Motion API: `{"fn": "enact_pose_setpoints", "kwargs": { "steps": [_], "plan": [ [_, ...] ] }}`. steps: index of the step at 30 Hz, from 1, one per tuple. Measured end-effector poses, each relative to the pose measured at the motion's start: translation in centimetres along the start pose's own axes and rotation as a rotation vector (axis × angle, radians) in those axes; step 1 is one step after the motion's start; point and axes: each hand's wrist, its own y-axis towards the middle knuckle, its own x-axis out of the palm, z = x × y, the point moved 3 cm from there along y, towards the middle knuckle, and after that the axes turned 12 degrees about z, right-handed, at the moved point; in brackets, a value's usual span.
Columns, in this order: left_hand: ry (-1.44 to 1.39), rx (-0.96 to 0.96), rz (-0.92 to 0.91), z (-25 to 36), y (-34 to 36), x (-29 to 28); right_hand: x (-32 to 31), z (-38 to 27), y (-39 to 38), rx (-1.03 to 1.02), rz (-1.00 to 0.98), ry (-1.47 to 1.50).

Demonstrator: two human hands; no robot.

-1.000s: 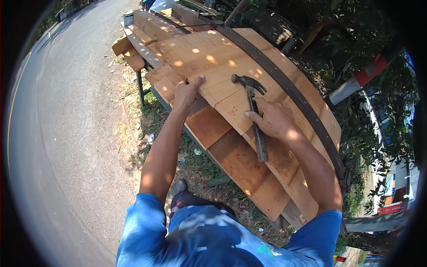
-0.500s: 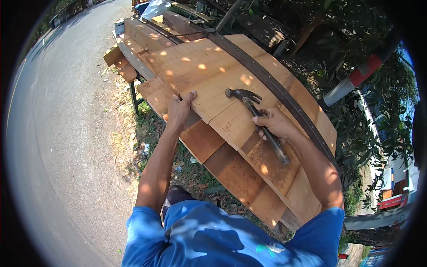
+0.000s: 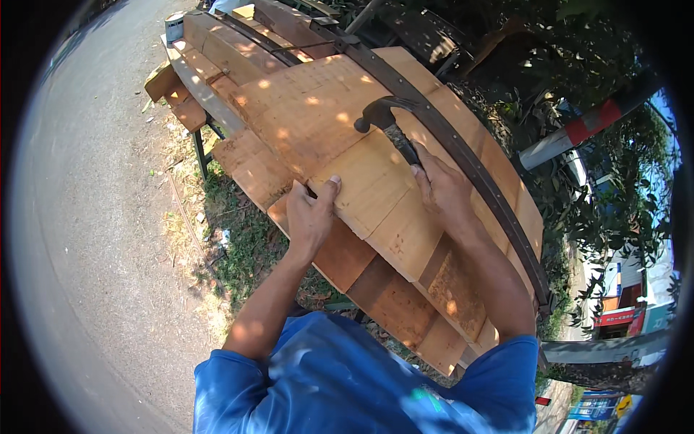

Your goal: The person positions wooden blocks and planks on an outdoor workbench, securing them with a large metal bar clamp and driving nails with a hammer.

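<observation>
A claw hammer [image 3: 397, 137] with a dark head is in my right hand [image 3: 444, 189], fingers wrapped around its handle. Its head hangs over pale wooden boards, apart from them as far as I can tell. My left hand [image 3: 311, 220] grips the near edge of a pale board [image 3: 354, 192], thumb on top and the other fingers partly hidden beyond the edge. A small dark gap shows beside that thumb. Below this edge lies a lower layer of reddish-brown boards [image 3: 343, 257]. Across the upper boards runs a long dark strip [image 3: 448, 145] dotted with fasteners.
A small can [image 3: 174, 29] stands at the far left end of the boards, above wood blocks [image 3: 173, 94] and a dark stand leg [image 3: 200, 154]. Grey road [image 3: 108, 217] lies to the left. A red-and-white pole [image 3: 571, 134] and foliage border the right.
The hammer and my right hand have risen and moved away from me; the handle's lower end is now hidden behind the hand. My left hand sits slightly nearer and further right in view.
</observation>
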Motion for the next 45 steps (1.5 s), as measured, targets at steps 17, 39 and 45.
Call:
{"fn": "enact_pose_setpoints", "kwargs": {
  "steps": [17,39,45],
  "plan": [
    [-0.04,-0.584,-0.483,-1.3,-4.9,1.4,-7.0,2.3,-5.8,0.259,0.107,-0.076],
    [-0.095,-0.725,-0.587,-1.6,-4.2,1.6,-5.8,-2.1,-11.6,0.322,0.173,0.004],
    [-0.14,-0.736,-0.61,-1.5,-4.3,1.9,-5.3,-3.3,-11.6,0.35,-0.087,-0.134]
  ]
}}
